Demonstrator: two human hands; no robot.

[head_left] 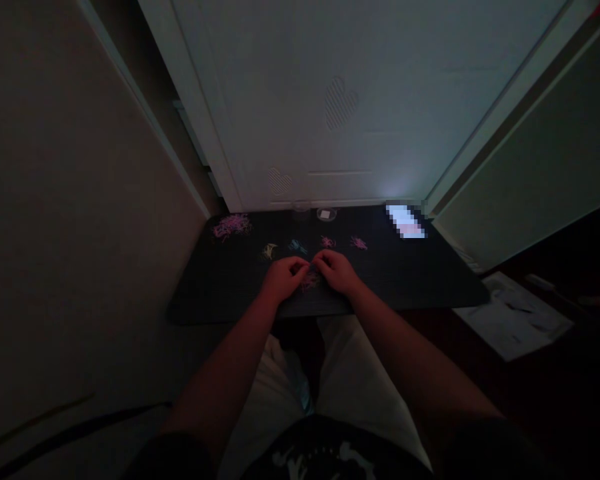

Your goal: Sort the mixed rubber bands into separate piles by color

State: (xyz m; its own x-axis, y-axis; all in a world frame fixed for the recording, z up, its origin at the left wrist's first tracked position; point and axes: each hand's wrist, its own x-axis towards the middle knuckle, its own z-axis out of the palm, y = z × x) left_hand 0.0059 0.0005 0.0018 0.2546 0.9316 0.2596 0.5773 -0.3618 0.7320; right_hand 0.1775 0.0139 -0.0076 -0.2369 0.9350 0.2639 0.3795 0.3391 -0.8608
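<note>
My left hand [285, 277] and my right hand [337, 270] meet near the front middle of a dark table [220, 283]. Thumb and fingers of each are pinched together, fingertips almost touching; what they hold is too small and dim to make out. Just below the fingertips lies a loose mixed pile of thin, small bands or strands [309, 281], partly hidden by the hands. Beyond them sit small separate piles: yellowish [269, 251], blue [297, 247], pink [328, 242] and pink-purple [359, 243].
A larger pink-purple pile [231, 227] lies at the table's back left. At the back stand a clear round container [301, 211] and a shallow clear dish or lid [326, 215] with a white square. A lit, blurred-out screen [406, 221] is back right. A white panel [290, 100] rises behind.
</note>
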